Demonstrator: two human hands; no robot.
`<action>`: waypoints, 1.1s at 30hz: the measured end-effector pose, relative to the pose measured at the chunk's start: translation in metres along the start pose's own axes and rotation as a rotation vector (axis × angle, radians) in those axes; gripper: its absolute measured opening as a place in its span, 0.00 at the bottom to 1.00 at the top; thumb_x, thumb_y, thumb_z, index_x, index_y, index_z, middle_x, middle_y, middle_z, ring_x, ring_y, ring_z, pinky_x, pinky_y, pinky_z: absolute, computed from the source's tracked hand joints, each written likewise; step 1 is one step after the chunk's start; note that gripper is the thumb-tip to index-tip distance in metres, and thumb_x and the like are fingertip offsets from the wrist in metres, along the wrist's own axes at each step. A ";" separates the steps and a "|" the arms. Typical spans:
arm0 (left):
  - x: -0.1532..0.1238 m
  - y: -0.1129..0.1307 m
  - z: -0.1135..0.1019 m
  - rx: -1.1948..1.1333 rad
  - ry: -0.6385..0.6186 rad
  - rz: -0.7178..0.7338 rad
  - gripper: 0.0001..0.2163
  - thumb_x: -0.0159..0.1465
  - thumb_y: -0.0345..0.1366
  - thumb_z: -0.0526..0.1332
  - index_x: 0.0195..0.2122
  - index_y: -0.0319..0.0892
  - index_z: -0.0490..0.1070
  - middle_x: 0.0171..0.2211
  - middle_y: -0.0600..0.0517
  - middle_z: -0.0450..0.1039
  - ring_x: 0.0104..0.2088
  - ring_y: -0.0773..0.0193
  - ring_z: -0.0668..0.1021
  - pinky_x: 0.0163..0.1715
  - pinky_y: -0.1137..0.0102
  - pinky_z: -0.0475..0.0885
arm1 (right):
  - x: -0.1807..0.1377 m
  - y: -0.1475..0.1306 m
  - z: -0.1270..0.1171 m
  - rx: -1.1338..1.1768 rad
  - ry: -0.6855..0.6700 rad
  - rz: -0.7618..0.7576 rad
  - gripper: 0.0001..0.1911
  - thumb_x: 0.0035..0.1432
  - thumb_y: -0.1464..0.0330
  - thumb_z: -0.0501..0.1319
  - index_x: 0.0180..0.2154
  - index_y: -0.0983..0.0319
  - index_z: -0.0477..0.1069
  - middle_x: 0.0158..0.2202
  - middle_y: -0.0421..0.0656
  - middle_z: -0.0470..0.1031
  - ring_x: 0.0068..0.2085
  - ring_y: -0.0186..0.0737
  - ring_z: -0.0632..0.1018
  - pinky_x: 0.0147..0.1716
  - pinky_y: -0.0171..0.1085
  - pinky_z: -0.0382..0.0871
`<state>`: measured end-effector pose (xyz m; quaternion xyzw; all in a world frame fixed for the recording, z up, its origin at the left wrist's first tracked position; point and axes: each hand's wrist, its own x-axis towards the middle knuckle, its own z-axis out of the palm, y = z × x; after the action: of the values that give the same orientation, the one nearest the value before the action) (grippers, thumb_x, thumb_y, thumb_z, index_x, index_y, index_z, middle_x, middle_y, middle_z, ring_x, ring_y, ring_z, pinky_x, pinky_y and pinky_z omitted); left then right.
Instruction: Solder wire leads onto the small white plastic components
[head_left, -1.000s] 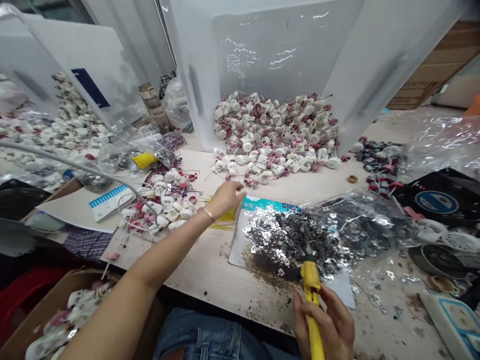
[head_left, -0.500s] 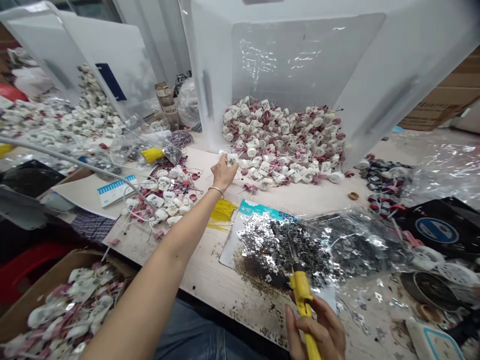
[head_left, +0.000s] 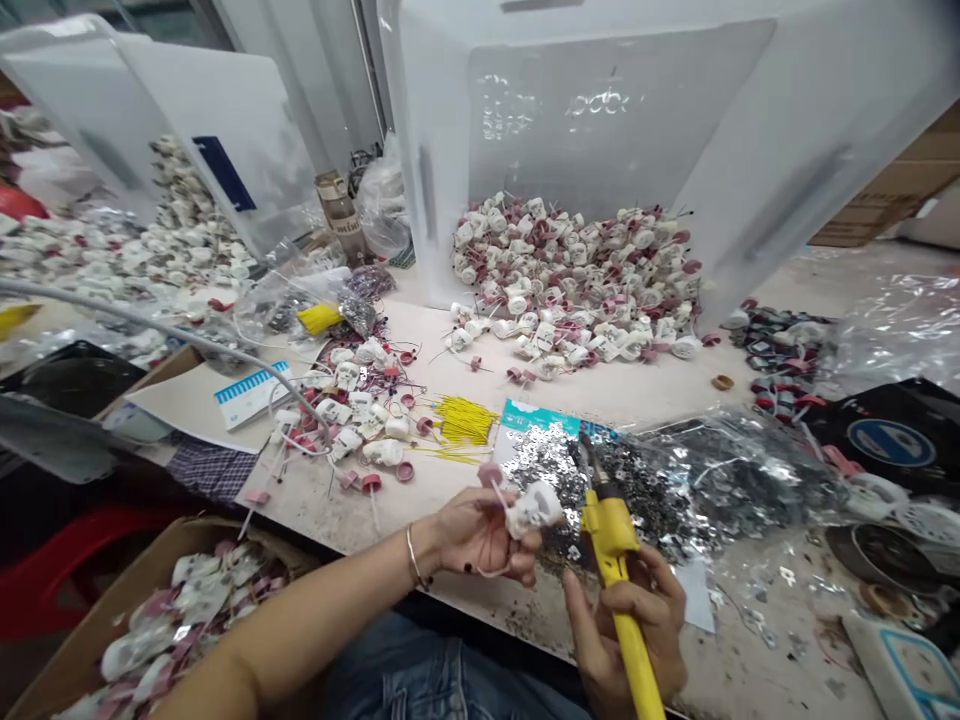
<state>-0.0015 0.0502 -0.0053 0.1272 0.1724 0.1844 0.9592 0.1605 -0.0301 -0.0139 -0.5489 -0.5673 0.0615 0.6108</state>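
Observation:
Held in my left hand (head_left: pixel 472 530) near the table's front edge is a white plastic part (head_left: pixel 534 508) with a pink piece and thin wires attached. My right hand (head_left: pixel 630 630) is wrapped round a yellow soldering iron (head_left: pixel 615 545), its tip pointing up and away over a heap of small shiny metal plates (head_left: pixel 536 450). That heap lies on a white and teal sheet (head_left: pixel 525 415). Just left of it is a bundle of yellow wires (head_left: pixel 463 420).
A tipped translucent bin (head_left: pixel 427 200) holds a pile of white and pink parts (head_left: pixel 570 270). More such parts (head_left: pixel 367 410) lie on the left, above a cardboard box (head_left: pixel 82 630) full of them. A grey cable (head_left: pixel 187 335) crosses the left side. A plastic bag of metal pieces (head_left: pixel 720 480) lies right.
My left hand has come back from the pile at the bin toward me, bringing a white part with it. My right hand still holds the soldering iron, now slightly higher.

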 end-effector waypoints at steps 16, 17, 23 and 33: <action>-0.073 -0.017 -0.015 0.816 0.630 -0.301 0.21 0.56 0.50 0.63 0.42 0.38 0.72 0.36 0.47 0.76 0.30 0.62 0.77 0.32 0.68 0.71 | -0.020 0.040 0.019 -0.074 -0.324 -0.205 0.08 0.54 0.79 0.58 0.32 0.60 0.68 0.51 0.45 0.65 0.48 0.38 0.76 0.41 0.34 0.77; -0.078 -0.015 -0.007 1.028 0.676 -0.270 0.19 0.58 0.48 0.62 0.43 0.38 0.73 0.35 0.48 0.76 0.31 0.61 0.77 0.33 0.68 0.70 | -0.020 0.040 0.017 -0.079 -0.332 -0.192 0.06 0.54 0.78 0.58 0.32 0.61 0.67 0.51 0.46 0.64 0.48 0.39 0.76 0.42 0.36 0.77; -0.070 -0.039 0.018 1.915 0.661 0.018 0.08 0.64 0.36 0.58 0.39 0.43 0.76 0.35 0.49 0.75 0.38 0.59 0.74 0.40 0.68 0.65 | -0.015 0.038 0.018 -0.077 -0.339 -0.145 0.09 0.52 0.70 0.65 0.31 0.60 0.64 0.51 0.47 0.61 0.51 0.42 0.73 0.43 0.41 0.76; -0.047 -0.063 -0.002 2.026 0.593 0.119 0.06 0.65 0.34 0.59 0.33 0.44 0.75 0.32 0.52 0.75 0.39 0.61 0.72 0.43 0.64 0.59 | -0.016 0.042 0.029 -0.049 -0.427 -0.106 0.07 0.55 0.68 0.64 0.35 0.60 0.66 0.54 0.47 0.59 0.53 0.43 0.72 0.46 0.42 0.75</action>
<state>-0.0239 -0.0245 -0.0129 0.8264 0.4665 0.0247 0.3143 0.1557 -0.0077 -0.0621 -0.5076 -0.7132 0.1303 0.4656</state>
